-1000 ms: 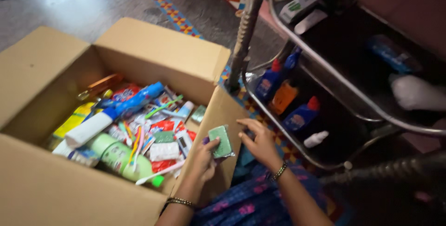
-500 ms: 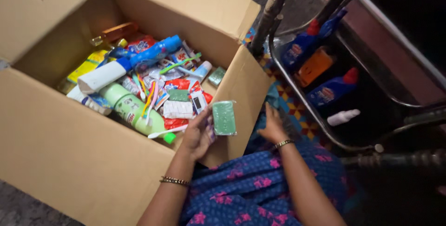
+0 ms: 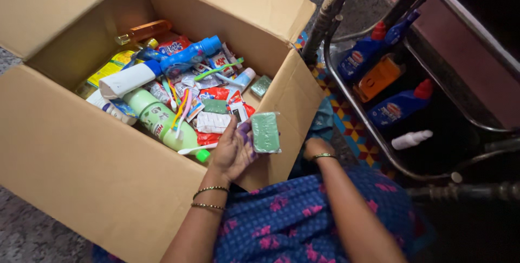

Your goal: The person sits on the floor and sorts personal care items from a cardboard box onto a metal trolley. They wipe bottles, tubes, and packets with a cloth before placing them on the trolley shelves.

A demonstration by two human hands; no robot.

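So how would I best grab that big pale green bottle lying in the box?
Probably grip the pale green bottle around its middle, reaching straight down from above. It lies on its side on top of the pile in the cardboard box, body mostly bare, with only toothbrushes leaning across its cap end.

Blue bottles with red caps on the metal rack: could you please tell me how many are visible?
2: one at the rack's far end, beside the orange container; one nearer, above the small white bottle. Others may be hidden.

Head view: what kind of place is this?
Probably a home floor. A cardboard box of toiletries, a patterned floor mat, and a metal rack with cleaner bottles. The left hand holds a green soap bar.
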